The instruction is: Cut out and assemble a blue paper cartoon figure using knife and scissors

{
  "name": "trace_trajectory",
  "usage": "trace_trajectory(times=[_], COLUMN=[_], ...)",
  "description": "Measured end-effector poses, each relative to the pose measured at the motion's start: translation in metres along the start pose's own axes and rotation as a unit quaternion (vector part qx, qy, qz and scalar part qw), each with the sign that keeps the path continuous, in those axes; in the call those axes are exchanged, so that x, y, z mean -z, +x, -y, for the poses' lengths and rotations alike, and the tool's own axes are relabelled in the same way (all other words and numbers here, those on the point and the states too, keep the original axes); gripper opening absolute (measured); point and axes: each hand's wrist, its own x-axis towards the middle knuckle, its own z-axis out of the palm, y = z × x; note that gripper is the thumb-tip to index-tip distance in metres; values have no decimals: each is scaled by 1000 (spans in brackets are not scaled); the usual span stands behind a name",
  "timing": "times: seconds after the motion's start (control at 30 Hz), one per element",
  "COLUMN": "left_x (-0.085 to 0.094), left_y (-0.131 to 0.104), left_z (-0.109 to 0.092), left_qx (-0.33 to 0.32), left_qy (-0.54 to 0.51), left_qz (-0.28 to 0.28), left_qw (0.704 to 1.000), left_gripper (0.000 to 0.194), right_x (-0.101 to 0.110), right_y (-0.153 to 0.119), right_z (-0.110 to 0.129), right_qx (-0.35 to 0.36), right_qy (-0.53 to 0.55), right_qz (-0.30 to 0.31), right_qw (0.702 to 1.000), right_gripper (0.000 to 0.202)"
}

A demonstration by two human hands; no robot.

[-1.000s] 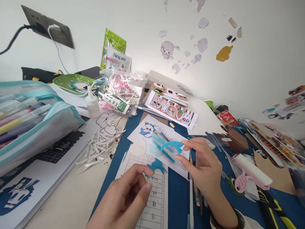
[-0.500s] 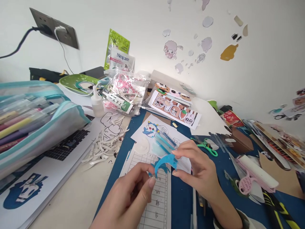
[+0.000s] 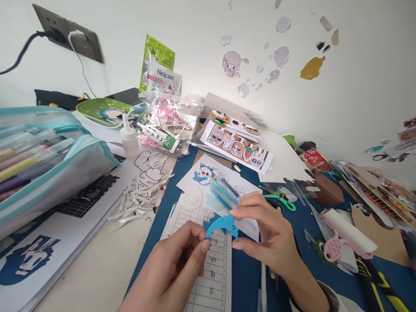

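Note:
A curved blue cutout (image 3: 221,222), of paper or thin felt by its look, is held up between my two hands above a printed table sheet (image 3: 211,273). My left hand (image 3: 175,260) pinches its left end between thumb and index finger. At the right end, my right hand (image 3: 268,229) has index finger on the top edge and thumb near the lower edge. More blue shows just behind the cutout; whether it is a separate piece I cannot tell. Beyond lie a paper with a blue character drawing (image 3: 203,173), light-blue pens (image 3: 224,190) and a round white piece (image 3: 191,198).
Paper scraps (image 3: 136,203) and a squeeze bottle (image 3: 129,138) lie left, beside a pen pouch (image 3: 58,160). Green scissors (image 3: 282,198), a pink lint roller (image 3: 347,236) and black-yellow handles (image 3: 373,281) are to the right. Packets (image 3: 165,117) stand at the back.
The blue cutout has tilted so that more of its flat face shows. Both hands have shifted very slightly left, and the whole view has moved a little.

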Motion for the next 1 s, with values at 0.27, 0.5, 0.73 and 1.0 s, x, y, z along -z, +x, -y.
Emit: trace_trajectory(times=[0.27,0.5,0.73,1.0], left_x=[-1,-1,-1,1], left_y=[3,1,0,2], left_z=[1,3,1,1], left_qx=[5,-2,5,9], left_qy=[22,28,15,4], left_qz=[-16,-32,-19,31], left_qw=[1000,999,1000,999], left_gripper=[36,38,37,38], right_x=[-2,-1,0,0], right_y=[0,-2,-4,-5], right_z=[1,-1,0,-2], right_qx=[6,-2,-36,-51], right_qy=[7,16,24,28], right_qz=[-11,2,38,54], right_qw=[1000,1000,998,997], right_gripper=[23,24,28,30])
